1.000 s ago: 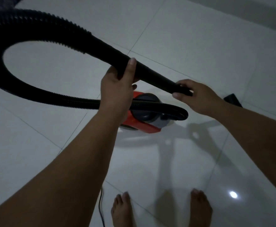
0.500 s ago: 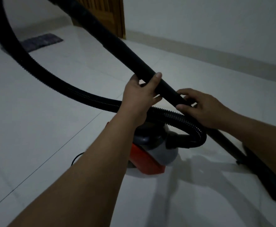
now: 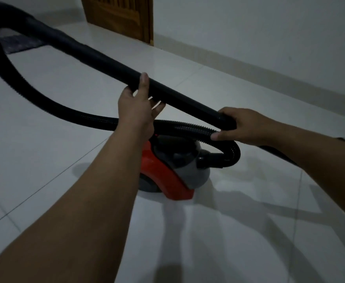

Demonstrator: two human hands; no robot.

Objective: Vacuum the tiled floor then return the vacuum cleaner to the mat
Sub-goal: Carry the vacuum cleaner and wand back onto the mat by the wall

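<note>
Nearest to us is the shiny tiled floor point(image 3: 208, 242). It looks smooth and hard, so wheels should roll on it easily.

Our left hand point(image 3: 136, 111) is curled around the stiff black tube point(image 3: 110, 64) of the vacuum cleaner. The thumb sits on top and the other fingers point(image 3: 158, 107) wrap loosely under it. Our right hand point(image 3: 243, 125) is closed tight around the lower part of the same tube. Its thumb touches the bendy ribbed hose point(image 3: 184, 127) just under the fingers.

The tube looks hard and light, so it is a good place to hold. The hose is soft and floppy. It makes a big loop out past our left fingers, so we think it would sag and swing if we held it alone.

Right under both hands sits the red and grey body point(image 3: 167, 174) of the vacuum cleaner, on the floor. It looks like the heavy part. We think pulling it gently by the tube is best.

Far past our left fingers lies the dark mat point(image 3: 18, 44), partly hidden by the tube. Beyond it are a wooden door point(image 3: 122, 15) and the wall point(image 3: 269, 27).
</note>
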